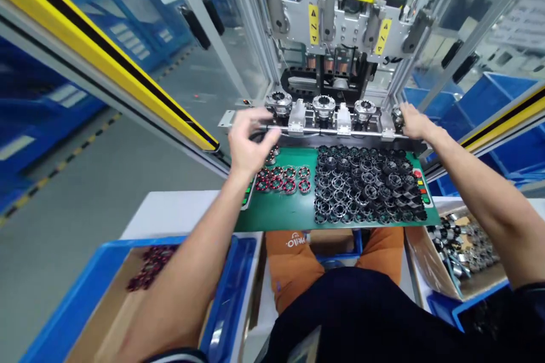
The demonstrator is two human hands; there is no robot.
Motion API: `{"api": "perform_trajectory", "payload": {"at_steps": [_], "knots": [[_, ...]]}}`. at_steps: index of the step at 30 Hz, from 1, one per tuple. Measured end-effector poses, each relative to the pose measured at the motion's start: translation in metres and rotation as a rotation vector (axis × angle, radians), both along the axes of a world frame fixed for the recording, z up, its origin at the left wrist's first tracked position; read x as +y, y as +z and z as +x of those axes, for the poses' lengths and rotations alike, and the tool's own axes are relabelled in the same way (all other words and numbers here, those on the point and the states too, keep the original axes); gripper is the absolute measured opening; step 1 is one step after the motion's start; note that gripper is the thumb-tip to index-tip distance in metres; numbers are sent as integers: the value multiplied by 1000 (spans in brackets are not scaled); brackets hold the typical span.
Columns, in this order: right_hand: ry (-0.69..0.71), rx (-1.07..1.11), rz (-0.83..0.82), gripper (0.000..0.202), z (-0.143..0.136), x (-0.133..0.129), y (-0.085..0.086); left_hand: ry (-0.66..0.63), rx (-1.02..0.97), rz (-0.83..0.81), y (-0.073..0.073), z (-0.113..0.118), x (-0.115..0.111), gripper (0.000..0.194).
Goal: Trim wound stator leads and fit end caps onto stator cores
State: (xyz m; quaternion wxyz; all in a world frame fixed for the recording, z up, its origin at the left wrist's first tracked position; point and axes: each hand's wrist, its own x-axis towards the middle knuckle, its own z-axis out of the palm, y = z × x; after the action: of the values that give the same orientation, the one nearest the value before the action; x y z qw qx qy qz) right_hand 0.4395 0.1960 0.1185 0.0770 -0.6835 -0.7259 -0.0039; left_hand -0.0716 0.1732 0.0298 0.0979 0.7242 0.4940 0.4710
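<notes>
My left hand (pixel 250 140) is at the left end of the fixture row, thumb and fingers apart and somewhat blurred, with nothing visible between them. Just beyond its fingertips sits a round metal holder with a toothed black ring (pixel 279 98). My right hand (pixel 414 121) has its fingers closed around a round metal part (pixel 398 115) at the right end of the row, mostly hidden by the hand. Between the hands stand two more holders, a middle one (pixel 323 104) and a right one (pixel 365 108). Red-and-copper wound rings (pixel 276 182) lie below my left hand.
Stacked black rings (pixel 361 184) cover the right of the green mat (pixel 281 212). Above the fixtures hangs a press head (pixel 340 31) with warning labels. Button strips flank the mat. A blue bin (pixel 96 272) stands left, a parts-filled carton (pixel 434 264) right. Yellow-edged frame posts enclose both sides.
</notes>
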Motion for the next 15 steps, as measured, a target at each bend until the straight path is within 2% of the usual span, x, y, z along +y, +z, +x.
{"api": "perform_trajectory", "payload": {"at_steps": [2,4,6,8,9,11,15], "knots": [[16,38,9,94,8,-19,0,-78,140,-19,-18,4,-51,41],[36,77,97,95,9,-41,2,-136,261,-60,-38,9,-91,39],[32,122,215,94,10,-70,3,-153,354,-106,-57,18,-115,33],[-6,178,311,91,14,-107,-7,-139,416,-142,-72,27,-124,22],[-41,208,347,89,18,-129,-16,-130,436,-154,-77,31,-124,18],[-134,268,382,83,28,-175,-47,-116,457,-165,-83,39,-122,14],[-344,357,352,58,40,-258,-126,-122,435,-154,-80,46,-116,18]]}}
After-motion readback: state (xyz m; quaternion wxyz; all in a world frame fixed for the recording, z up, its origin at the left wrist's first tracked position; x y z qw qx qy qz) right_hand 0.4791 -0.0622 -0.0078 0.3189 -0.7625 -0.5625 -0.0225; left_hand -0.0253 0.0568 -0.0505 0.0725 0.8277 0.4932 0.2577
